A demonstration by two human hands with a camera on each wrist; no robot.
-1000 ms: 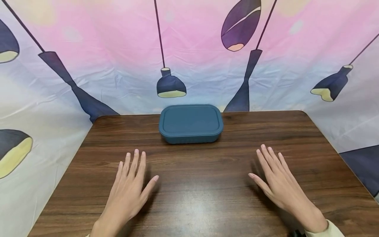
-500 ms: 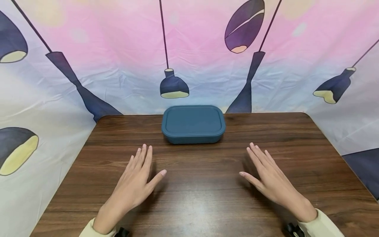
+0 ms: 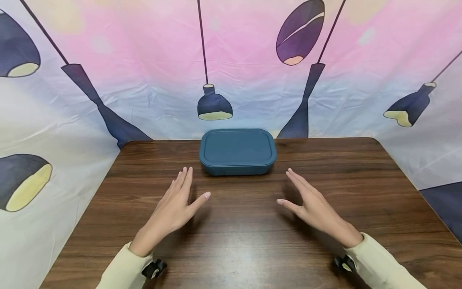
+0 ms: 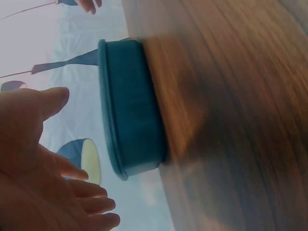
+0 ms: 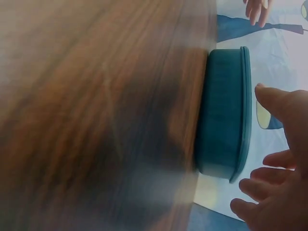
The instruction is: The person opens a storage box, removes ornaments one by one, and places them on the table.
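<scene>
A dark teal rectangular box with rounded corners and a fitted lid (image 3: 238, 150) sits at the back middle of the wooden table. My left hand (image 3: 175, 206) is in front of the box and to its left, fingers straight and thumb spread inward. On the other side, my right hand (image 3: 314, 204) mirrors it, also with straight fingers. Both hands appear to hover over the table, apart from the box, and neither holds anything. The side of the box (image 4: 132, 106) shows in the left wrist view, and its opposite side (image 5: 221, 113) in the right wrist view.
The brown wooden table (image 3: 231, 241) ends just behind the box. A cloth backdrop (image 3: 162, 60) printed with hanging lamps stands behind and beside it. Dark wrist devices (image 3: 154, 269) sit at the pale sleeves (image 3: 124, 267).
Both hands have moved forward and inward, closer to the box and to each other. The box stays where it is on the table; the head view has shifted slightly.
</scene>
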